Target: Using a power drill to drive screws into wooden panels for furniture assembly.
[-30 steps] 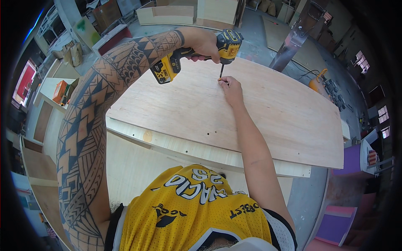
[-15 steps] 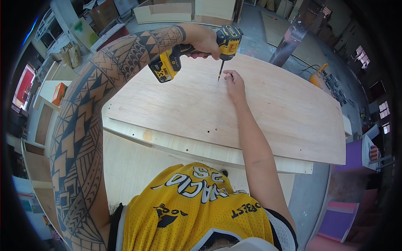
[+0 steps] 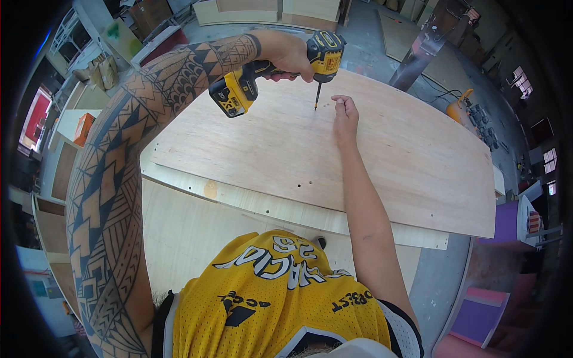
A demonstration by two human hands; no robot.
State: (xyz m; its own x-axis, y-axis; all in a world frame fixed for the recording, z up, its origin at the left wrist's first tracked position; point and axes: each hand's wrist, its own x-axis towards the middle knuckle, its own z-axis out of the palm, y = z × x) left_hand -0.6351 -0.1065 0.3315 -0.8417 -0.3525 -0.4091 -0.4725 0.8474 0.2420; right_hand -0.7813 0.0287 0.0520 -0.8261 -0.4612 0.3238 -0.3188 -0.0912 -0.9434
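Drill (image 3: 326, 55) over the far part of the pale board (image 3: 256, 134), and it's the left hand that has it! From the left now: an orange box (image 3: 84, 129) on the bench, then the tattooed left arm reaching up and across to the drill. Its battery (image 3: 234, 94) sticks out at the lower left, clear over the wood, and here's the left hand (image 3: 290, 55), wrapped firmly around the grip. So the handle runs left to right, but the bit (image 3: 317, 95) points steeply down at the board; whether its tip touches, I cannot tell. And that's the key gap: the tip sits just left of the right hand (image 3: 346, 117), close but apart, so the right hand is the nearer one to that point. Its fingers are curled in, thumb near the forefinger; whether anything is pinched there, I cannot tell. Two dark holes (image 3: 299, 185) lie nearer the body. Farther right, a metal post (image 3: 415, 56), an orange tank (image 3: 458, 107) on the floor, and a purple panel (image 3: 477, 319) down low.
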